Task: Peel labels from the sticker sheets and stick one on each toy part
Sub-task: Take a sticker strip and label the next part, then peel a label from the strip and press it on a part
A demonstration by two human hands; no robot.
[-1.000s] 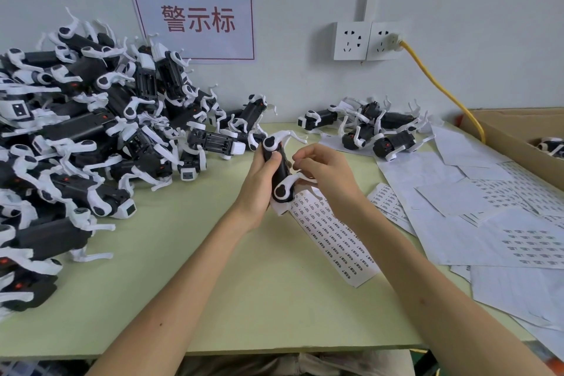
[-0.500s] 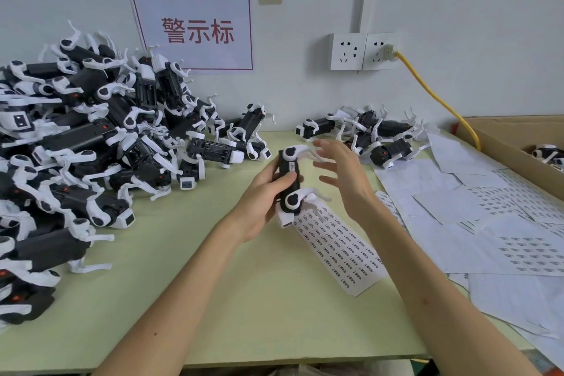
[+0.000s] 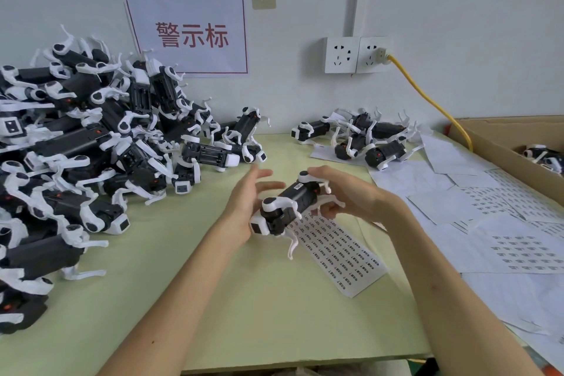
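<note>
Both hands meet above the green table (image 3: 274, 314). The right hand (image 3: 348, 192) grips a black-and-white toy part (image 3: 293, 204) at its far end, holding it over the sticker sheet (image 3: 341, 256). The left hand (image 3: 244, 210) is beside the near end, fingers spread; contact is unclear. A pile of toy parts (image 3: 91, 146) fills the left side.

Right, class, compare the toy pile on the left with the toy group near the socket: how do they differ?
The left pile holds many toys; the right group holds only a few. The left pile is heaped high; the right group lies low. The left pile sits on bare table; the right group lies partly on paper. Both are black toys with white legs.
</note>
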